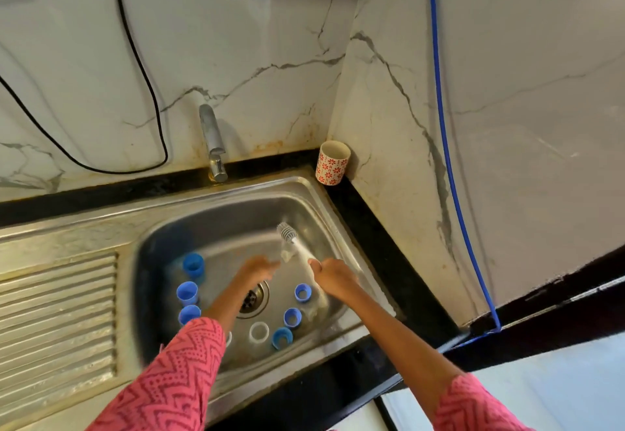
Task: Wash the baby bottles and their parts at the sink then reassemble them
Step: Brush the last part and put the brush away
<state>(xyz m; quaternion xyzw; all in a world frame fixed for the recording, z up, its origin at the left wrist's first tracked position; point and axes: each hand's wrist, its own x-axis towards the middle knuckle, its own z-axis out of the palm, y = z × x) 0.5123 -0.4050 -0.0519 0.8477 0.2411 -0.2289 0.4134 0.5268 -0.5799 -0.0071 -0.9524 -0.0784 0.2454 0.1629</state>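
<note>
Gripping the bottle brush (293, 240), the right hand (333, 278) faces the blurred left hand (258, 268), grip unclear.

Both arms reach forward and down, forearms bare below pink patterned sleeves. The left hand (258, 270) is blurred, its fingers pointing toward the right hand (333, 278), which is curled in a fist, knuckles up.
</note>
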